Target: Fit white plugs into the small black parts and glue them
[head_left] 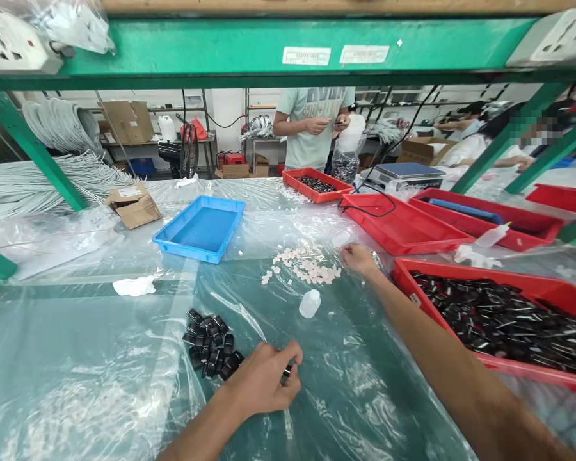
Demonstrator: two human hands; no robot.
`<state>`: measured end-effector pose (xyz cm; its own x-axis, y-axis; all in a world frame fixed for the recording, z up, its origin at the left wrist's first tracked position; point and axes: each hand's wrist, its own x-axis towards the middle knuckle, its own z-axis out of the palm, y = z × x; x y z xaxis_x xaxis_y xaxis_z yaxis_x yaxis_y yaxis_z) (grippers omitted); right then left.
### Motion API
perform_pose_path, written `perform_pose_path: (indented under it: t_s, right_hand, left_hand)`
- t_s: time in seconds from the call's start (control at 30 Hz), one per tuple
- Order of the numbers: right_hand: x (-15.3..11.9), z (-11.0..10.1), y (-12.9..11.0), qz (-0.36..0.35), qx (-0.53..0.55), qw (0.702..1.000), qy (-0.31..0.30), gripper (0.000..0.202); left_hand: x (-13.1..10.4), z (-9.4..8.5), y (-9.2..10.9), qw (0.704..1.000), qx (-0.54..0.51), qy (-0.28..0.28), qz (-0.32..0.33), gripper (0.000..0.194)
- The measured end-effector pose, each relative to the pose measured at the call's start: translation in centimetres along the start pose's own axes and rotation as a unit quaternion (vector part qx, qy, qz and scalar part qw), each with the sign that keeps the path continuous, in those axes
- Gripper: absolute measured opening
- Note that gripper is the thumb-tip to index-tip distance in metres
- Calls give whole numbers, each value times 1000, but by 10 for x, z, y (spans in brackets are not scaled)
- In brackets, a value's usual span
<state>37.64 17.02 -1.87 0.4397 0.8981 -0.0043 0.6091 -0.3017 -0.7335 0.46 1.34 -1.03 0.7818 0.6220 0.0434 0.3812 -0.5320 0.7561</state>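
Between the thumb and fingers of my left hand is a small black plastic part, mostly covered by the fingers. Just left of that hand lies a pile of similar black parts on the plastic-covered table. My right hand reaches forward to the right edge of scattered small white pieces; its fingers are pinched together, and whatever they hold is too small to make out. A small translucent white bottle stands between my two hands.
A blue tray sits at the far left. Along the right are red trays, one nearby red bin heaped with black parts. A green shelf beam crosses overhead. Across the table stands a person.
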Motion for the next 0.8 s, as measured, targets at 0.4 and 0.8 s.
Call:
perform_pose_path:
  t_s: [0.4, 0.8]
  right_hand:
    - [-185, -2, -46, -193, 356, 881, -244, 36]
    - [-223, 19, -58, -157, 371, 842, -357, 28]
  left_hand:
    - [0, 1, 12, 998, 42, 48, -25, 7]
    - [-6, 4, -14, 990, -44, 93, -98, 17]
